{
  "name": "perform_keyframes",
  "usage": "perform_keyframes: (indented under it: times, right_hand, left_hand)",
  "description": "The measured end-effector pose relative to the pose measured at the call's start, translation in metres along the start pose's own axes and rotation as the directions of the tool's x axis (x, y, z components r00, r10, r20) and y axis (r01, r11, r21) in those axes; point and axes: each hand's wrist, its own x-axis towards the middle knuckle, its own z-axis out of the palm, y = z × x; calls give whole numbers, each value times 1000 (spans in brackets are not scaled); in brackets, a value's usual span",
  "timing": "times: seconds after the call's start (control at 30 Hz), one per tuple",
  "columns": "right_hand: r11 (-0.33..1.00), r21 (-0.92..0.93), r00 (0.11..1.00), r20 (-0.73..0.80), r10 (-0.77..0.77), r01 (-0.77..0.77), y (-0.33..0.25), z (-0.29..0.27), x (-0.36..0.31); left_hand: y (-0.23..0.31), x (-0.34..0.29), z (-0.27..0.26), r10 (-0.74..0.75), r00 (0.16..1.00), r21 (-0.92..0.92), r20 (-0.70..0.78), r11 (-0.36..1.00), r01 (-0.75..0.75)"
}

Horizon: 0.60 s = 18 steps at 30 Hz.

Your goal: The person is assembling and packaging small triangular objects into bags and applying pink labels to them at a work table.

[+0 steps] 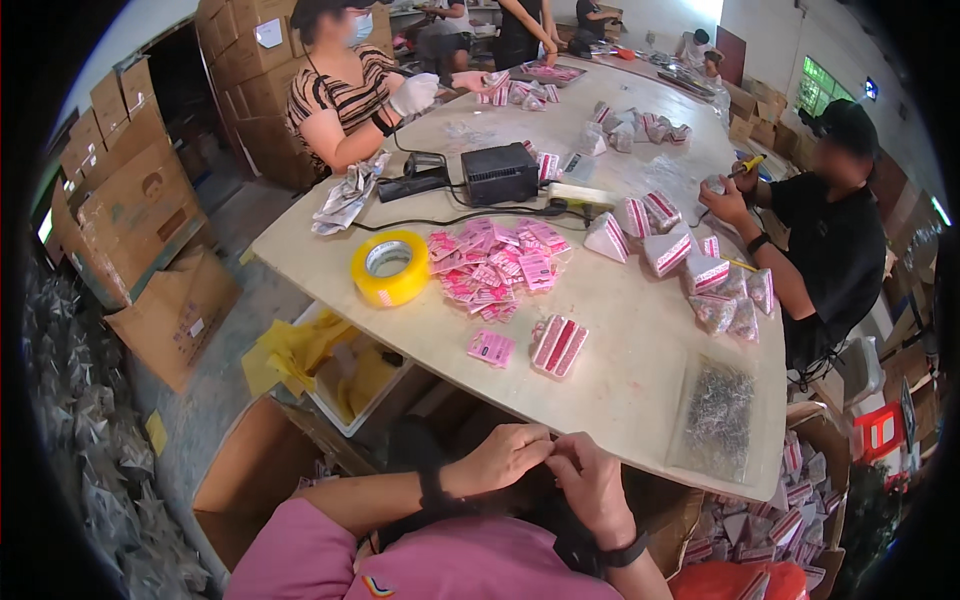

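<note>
My left hand (503, 458) and my right hand (592, 484) meet in front of my body, just off the table's near edge. The fingers of both are pinched together. Whatever lies between the fingertips is too small to make out. On the table beyond them lies a cake-slice-shaped piece (560, 348) with red, pink and white stripes. A single pink printed card (490, 349) rests to its left. Farther back spreads a pile of pink cards (497, 268), beside a big roll of yellow tape (391, 268).
Several wrapped wedges (668, 252) stand at the table's right, near a co-worker (835, 215) with a yellow tool. Another co-worker (345, 95) is at the far left. A bag of thin metal bits (715, 410) lies front right. A black box (498, 172) trails cables; a carton (790, 500) holds more wedges.
</note>
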Motion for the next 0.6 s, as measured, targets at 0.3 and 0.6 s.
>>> perform_keyframes:
  times: [0.3, 0.6]
  right_hand:
    - [924, -262, 954, -29, -297, 280, 6, 7, -4]
    - [994, -37, 986, -126, -111, 107, 22, 2, -16]
  left_hand:
    - [-3, -8, 6, -71, 997, -125, -24, 990, 67]
    - [1, 21, -21, -1, 945, 147, -327, 988, 52]
